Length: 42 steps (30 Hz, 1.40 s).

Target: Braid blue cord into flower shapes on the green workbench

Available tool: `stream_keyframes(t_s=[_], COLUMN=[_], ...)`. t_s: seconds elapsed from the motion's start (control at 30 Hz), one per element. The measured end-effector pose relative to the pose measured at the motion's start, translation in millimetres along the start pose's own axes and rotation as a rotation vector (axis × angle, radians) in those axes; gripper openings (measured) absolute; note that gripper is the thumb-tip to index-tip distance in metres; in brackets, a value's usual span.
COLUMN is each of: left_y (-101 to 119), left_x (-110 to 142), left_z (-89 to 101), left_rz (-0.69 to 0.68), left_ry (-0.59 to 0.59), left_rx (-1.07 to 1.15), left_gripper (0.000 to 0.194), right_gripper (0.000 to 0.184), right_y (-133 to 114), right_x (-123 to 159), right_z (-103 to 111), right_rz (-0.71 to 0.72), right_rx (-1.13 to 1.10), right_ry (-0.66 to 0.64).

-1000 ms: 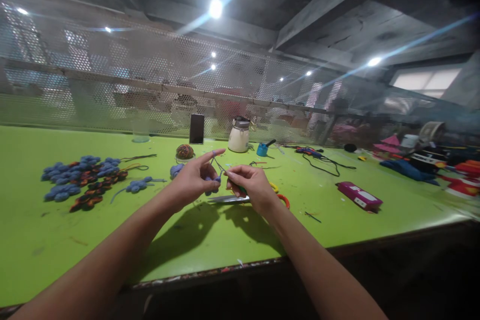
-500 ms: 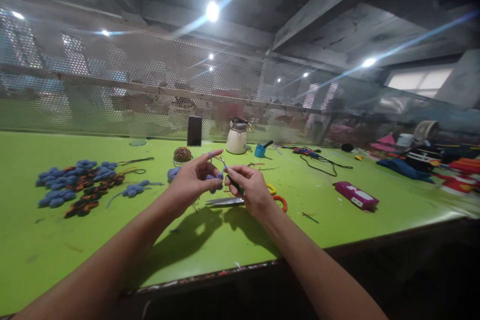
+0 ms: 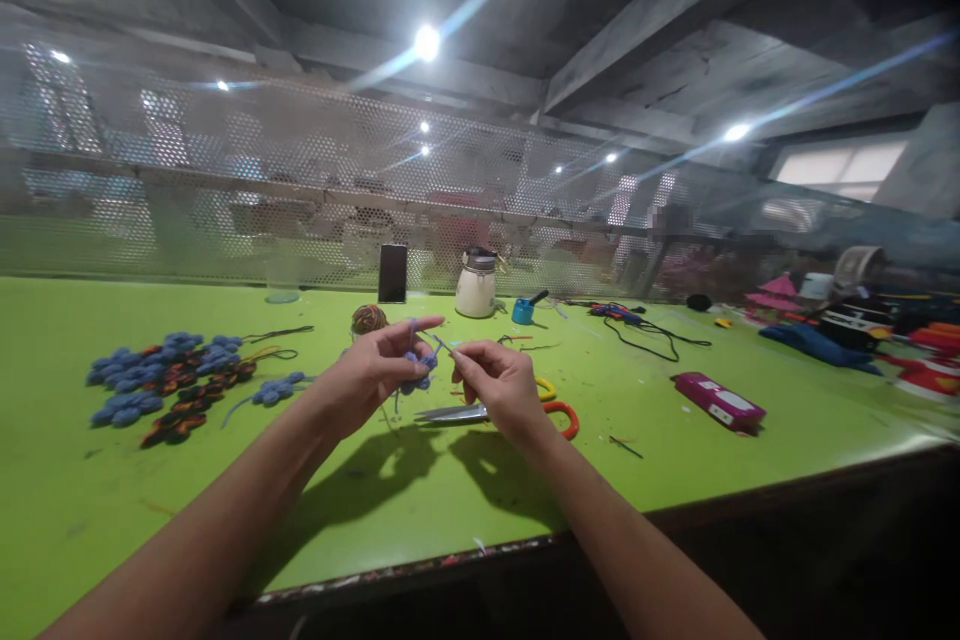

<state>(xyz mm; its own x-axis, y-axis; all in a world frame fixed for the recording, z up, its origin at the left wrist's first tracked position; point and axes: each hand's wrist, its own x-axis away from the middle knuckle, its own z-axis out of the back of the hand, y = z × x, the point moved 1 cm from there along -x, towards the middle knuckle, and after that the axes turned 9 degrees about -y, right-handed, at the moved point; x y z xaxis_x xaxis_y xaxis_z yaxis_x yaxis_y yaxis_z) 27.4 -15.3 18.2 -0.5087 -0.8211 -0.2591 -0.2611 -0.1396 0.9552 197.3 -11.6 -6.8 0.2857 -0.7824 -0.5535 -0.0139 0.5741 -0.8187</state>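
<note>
My left hand pinches a small blue-purple crochet piece between thumb and fingers, with its index finger stretched out and yarn looped over it. My right hand is closed on a thin crochet hook; its tip points at the yarn beside the piece, and the palm hides its handle. Below the hands lie scissors with orange and yellow handles, partly covered by my right hand. A multicoloured yarn ball rests behind my left hand.
Blue crocheted flowers and dark orange-black ones lie at the left, with a single blue flower nearer. Farther back are a phone, a cream jug and a teal pot. A magenta box lies at the right.
The hook first came up to the yarn at my left fingers, its green handle showing; now my right hand has turned, hiding the handle. The crochet piece stays in my left hand.
</note>
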Motion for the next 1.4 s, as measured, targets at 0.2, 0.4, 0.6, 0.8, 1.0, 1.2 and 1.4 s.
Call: stream_keyframes(t_s=[0.2,0.4,0.6,0.8,1.0,1.2,1.4], left_y=[-1.3,-0.6,-2.7,-5.2,-3.0,-0.5,-1.7], left_x=[-0.4,0.0,-2.1,-2.9,-3.4,-2.8,-3.7], left_z=[1.2,1.5,3.6,3.8,-4.4,-9.7,-7.2], left_rz=[-0.013,-0.038,-0.046,-0.044,-0.016,-0.038,-0.077], left_ry=[-0.018,-0.017,0.052,0.039,0.068,0.074,0.069], left_rx=[-0.077,-0.095,-0.096,-0.162,-0.306,-0.392,-0.467], left_gripper=[0.059,0.062,0.052,0.053,0.057,0.062,0.068], right_gripper=[0.017,0.017,0.017,0.017,0.018,0.018,0.019], right_y=[3.0,-0.5,1.4,0.9,4.7,4.4,2.2], right_x=[0.6,1.7,2.2,3.0,1.4,0.3,0.4], right_z=[1.1,3.1,3.2,1.8,1.6,2.1,2.3], right_rz=[0.049,0.051,0.048,0.023,0.016,-0.007,-0.023], right_rx=[0.074,0.166,0.170,0.156,0.140,0.122,0.116], right_ry=[-0.002,-0.006,-0.004,-0.029,-0.002,0.010,0.003])
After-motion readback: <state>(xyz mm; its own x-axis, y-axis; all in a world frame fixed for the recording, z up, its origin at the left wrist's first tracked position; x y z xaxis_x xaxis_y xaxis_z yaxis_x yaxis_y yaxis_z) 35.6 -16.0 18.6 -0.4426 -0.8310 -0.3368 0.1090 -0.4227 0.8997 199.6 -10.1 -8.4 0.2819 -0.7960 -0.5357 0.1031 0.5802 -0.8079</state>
